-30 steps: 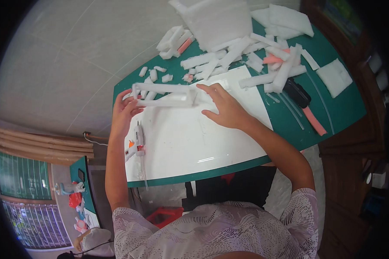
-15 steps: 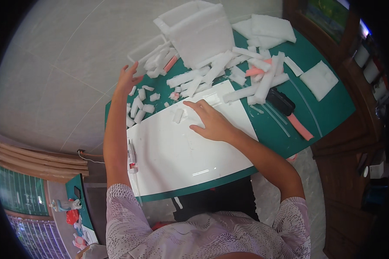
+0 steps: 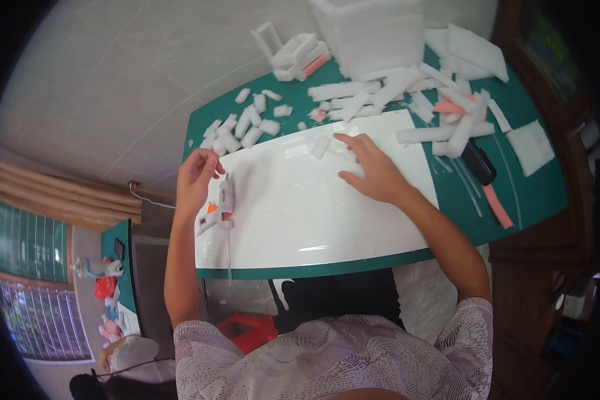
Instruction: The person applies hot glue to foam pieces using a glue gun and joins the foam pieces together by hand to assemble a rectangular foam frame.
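Note:
My left hand is above the left edge of the white board, fingers loosely bent and apart, with nothing seen in them. Just beside it a hot glue gun lies on the board, a clear glue stick trailing from its rear end. My right hand hovers over the far right part of the board, thumb and fingers spread and empty. A small white foam block rests on the board near its fingertips. Short foam chunks are scattered beyond my left hand.
Foam strips, some pink, pile up at the far right. A large white foam box and a small foam frame stand behind. Foam sheets, a black-headed tool with pink handle and clear glue sticks lie right.
My left hand has drawn back from near the small foam frame to beside the glue gun. The right hand stays spread by the foam block. The whole view has shifted.

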`<state>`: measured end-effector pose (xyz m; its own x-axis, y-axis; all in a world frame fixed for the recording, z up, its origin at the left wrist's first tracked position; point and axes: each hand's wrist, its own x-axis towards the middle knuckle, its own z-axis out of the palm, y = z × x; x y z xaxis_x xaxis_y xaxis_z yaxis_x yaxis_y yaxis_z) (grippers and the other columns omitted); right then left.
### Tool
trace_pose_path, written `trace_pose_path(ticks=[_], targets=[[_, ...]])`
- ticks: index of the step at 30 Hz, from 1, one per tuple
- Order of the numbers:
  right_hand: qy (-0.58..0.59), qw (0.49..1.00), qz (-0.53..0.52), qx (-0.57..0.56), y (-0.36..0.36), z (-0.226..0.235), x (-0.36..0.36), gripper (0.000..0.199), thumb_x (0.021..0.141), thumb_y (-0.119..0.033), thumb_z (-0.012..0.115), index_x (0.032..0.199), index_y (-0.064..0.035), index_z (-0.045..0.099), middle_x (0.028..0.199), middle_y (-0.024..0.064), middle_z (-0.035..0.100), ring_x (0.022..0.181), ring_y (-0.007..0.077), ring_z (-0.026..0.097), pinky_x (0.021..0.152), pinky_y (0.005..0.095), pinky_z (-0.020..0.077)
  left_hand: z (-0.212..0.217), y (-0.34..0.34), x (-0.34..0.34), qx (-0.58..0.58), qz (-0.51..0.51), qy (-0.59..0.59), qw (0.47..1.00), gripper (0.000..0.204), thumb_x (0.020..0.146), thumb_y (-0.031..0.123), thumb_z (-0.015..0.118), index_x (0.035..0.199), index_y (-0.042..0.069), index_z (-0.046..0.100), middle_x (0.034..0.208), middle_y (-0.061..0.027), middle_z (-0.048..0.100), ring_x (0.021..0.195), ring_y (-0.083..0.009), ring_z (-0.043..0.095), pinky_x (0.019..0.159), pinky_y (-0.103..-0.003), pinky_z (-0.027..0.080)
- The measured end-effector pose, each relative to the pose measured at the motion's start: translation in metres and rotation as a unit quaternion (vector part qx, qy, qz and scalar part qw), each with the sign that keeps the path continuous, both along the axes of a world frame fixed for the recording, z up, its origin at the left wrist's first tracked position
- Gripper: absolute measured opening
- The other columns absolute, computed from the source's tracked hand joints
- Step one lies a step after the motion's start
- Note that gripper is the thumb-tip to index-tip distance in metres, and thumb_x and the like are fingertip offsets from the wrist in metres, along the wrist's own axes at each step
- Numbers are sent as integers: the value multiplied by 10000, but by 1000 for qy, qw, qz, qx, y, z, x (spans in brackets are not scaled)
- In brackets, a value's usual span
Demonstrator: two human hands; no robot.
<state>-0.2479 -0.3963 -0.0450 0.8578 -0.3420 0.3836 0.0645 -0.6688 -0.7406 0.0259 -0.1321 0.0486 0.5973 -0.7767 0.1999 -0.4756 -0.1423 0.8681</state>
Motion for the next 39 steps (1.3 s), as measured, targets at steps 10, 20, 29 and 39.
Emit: trace_pose_path(ticks=[10, 20, 29, 39], targets=[[74, 996, -40, 23, 5, 11, 1, 648, 861, -140, 745, 1450, -155, 475, 1141, 120, 534, 880, 235, 538, 791, 327, 497, -26, 83, -6, -22, 55, 72, 996, 180, 1056, 183, 515, 989, 31, 583, 807, -43, 617, 736, -127, 606, 703, -266, 483], [18, 999, -35, 32, -2, -2, 12, 623, 842, -121, 762, 1413, -131, 514, 1065, 79, 544, 802, 176, 534, 693, 296, 484, -56, 189, -10, -288, 200, 178, 920, 352, 1069, 242, 430, 740, 127, 376, 522, 10, 306, 447, -94, 303, 429, -251, 251], [10, 998, -60, 34, -10, -1, 4, 502, 861, -134, 742, 1332, -97, 573, 1012, 69, 578, 757, 162, 559, 694, 290, 491, -110, 231, -46, -326, 228, 127, 909, 225, 1084, 245, 469, 988, 54, 538, 609, -16, 457, 577, -114, 452, 584, -263, 382], [30, 981, -113, -156, -50, 24, 3, 415, 860, -107, 683, 1268, -80, 609, 1044, 115, 636, 918, 243, 622, 774, 345, 521, -126, 212, -65, -302, 297, 94, 901, 204, 1083, 223, 473, 1067, 27, 529, 654, -38, 501, 611, -127, 493, 602, -278, 432]])
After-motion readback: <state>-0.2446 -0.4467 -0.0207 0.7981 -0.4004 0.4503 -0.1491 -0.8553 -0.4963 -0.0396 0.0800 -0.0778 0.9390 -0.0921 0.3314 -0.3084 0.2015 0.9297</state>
